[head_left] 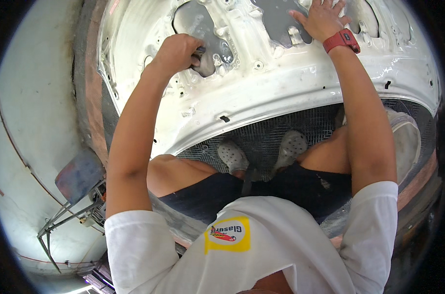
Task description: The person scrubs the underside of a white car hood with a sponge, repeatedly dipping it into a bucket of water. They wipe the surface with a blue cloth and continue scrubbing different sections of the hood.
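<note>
A large white car panel (281, 81), seemingly the inner side of a hood, lies in front of me. It is wet, with suds around its cut-out openings. My left hand (179, 53) is closed over the edge of the left opening (195, 19). A small dark grey piece (201, 50) shows between its thumb and fingers, mostly hidden; I cannot tell whether it is a pad or a folded sheet. Farther right, my right hand (325, 20) lies spread on a rib between two openings, holding nothing. A red watch (342, 41) is on that wrist.
A whitish bucket (403, 142) stands beside my right knee. Dark ribbed matting (261, 147) lies under my feet and the panel's near edge. To the left, a metal frame (61, 220) and a dull grey-blue panel (79, 175) stand on the pale floor (31, 122).
</note>
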`<state>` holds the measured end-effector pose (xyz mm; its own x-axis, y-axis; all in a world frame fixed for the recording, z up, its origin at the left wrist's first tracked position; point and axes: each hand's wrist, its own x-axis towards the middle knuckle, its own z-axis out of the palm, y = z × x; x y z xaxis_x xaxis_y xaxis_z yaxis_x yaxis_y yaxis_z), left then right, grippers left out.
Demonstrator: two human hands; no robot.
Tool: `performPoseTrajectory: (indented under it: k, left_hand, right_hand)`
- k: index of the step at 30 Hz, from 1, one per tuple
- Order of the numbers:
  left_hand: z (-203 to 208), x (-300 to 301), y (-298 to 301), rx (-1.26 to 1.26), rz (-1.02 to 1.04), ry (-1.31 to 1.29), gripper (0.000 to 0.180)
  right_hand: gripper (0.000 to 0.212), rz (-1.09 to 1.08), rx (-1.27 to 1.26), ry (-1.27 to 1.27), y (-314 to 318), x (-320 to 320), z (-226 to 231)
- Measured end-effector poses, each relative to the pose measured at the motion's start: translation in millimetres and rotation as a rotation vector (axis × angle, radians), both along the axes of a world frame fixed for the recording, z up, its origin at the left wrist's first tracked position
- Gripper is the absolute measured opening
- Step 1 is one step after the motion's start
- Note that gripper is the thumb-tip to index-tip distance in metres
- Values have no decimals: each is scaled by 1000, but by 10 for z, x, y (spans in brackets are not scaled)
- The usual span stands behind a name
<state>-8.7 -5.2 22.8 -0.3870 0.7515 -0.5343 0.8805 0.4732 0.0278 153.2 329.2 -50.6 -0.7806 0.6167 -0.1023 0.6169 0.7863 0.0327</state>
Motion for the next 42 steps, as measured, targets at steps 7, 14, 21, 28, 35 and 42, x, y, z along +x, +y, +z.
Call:
performPoseTrajectory:
  k: [7,14,21,28,35,42]
  left_hand:
    - [13,-2,45,-18,-118,85,37]
    - [594,326,-382,880,1100,-123,34]
    - [751,613,-776,1166,1388,-341,47]
    - [606,1157,-281,990,975,-1152,93]
    - [488,1176,-831,141,492,-93,78]
    - [488,917,-1053,29,650,-187,72]
  right_hand:
    - [112,-16,65,10,-116,-10,129]
    - [120,-22,-14,-78,102,-72,-81]
    - [119,277,149,336,-224,-170,236]
    - [61,215,-1596,487,-1894,-111,974]
    - [36,382,-911,509,-1807,-653,690]
    - [56,805,-341,458,-2255,-1442,-130]
